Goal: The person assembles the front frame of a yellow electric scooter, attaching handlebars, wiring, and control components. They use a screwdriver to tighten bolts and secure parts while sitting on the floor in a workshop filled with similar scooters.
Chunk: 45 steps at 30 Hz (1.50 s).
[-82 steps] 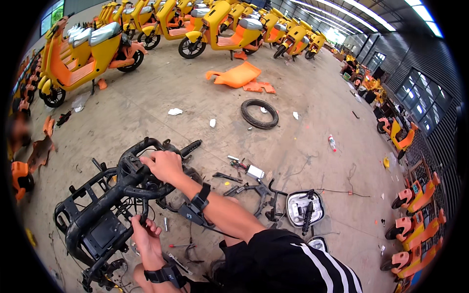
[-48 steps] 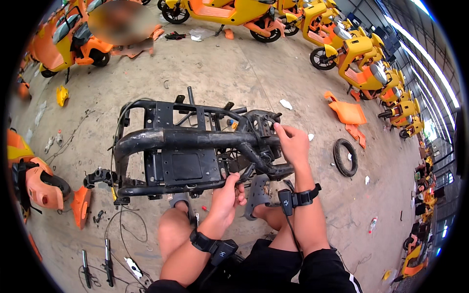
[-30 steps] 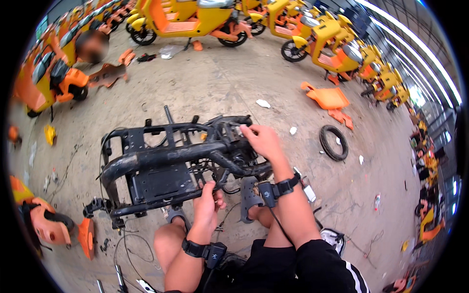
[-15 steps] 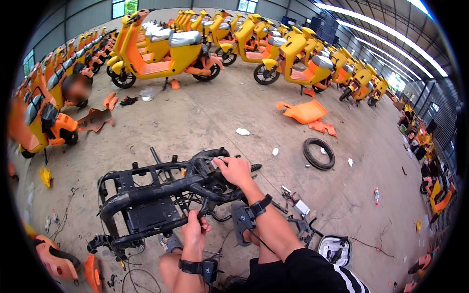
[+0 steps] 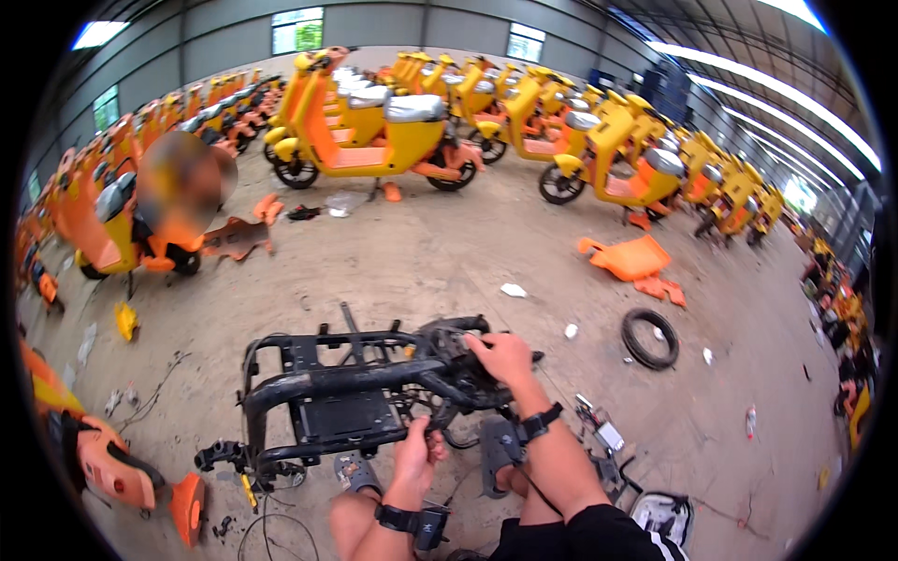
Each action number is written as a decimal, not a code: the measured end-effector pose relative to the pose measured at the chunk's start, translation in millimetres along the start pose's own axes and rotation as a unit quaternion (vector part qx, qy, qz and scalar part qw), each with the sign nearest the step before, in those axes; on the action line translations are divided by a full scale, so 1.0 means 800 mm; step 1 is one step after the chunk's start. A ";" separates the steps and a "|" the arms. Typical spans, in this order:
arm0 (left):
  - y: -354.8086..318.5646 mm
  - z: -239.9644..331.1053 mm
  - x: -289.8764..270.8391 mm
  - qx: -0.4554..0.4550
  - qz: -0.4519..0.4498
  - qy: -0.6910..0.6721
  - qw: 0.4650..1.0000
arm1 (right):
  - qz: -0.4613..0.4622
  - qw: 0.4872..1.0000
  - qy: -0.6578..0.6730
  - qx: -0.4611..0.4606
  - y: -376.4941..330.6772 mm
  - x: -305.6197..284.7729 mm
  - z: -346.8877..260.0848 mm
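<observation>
Left hand (image 5: 416, 460) touches near side of black metal frame (image 5: 344, 381) | right hand (image 5: 508, 359) rests on its right end | both grips' closure unclear | wrist device (image 5: 432, 529) bears illegible white mark

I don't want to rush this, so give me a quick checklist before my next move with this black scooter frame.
1. Right hand on the black scooter frame: ok, it is at the right end.
2. Left hand gripping firmly: cannot tell, it is at the near side but its grip is unclear.
3. Frame steadily supported: cannot tell, its underside is mostly hidden.
4. Feet covered: ok, grey clogs.
5. Floor free of loose parts: not ok, an orange panel lies at left and a silvery box at right.
6. Tire apart from the frame: ok.
</observation>
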<state>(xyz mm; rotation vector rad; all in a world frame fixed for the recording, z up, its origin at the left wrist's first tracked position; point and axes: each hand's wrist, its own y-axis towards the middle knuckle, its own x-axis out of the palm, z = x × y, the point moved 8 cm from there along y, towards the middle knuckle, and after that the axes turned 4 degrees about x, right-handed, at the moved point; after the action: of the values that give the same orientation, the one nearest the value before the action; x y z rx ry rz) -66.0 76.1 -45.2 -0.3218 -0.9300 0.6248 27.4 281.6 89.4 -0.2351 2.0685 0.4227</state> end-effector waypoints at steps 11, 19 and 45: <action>-0.002 -0.010 0.002 -0.014 0.033 0.008 0.999 | -0.137 0.985 0.056 -0.092 0.028 0.026 0.018; 0.008 -0.013 0.009 0.013 0.013 0.029 0.999 | -0.352 0.910 0.217 0.041 0.041 0.049 0.039; 0.003 -0.004 0.008 0.012 0.024 0.041 0.999 | -0.278 0.939 0.198 -0.034 0.044 0.064 0.051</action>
<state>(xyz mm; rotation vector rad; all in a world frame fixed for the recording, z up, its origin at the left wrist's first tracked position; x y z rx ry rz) -61.2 81.5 -44.3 -0.3471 -0.8386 0.6614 21.9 330.5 33.3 -0.9872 2.2521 0.0981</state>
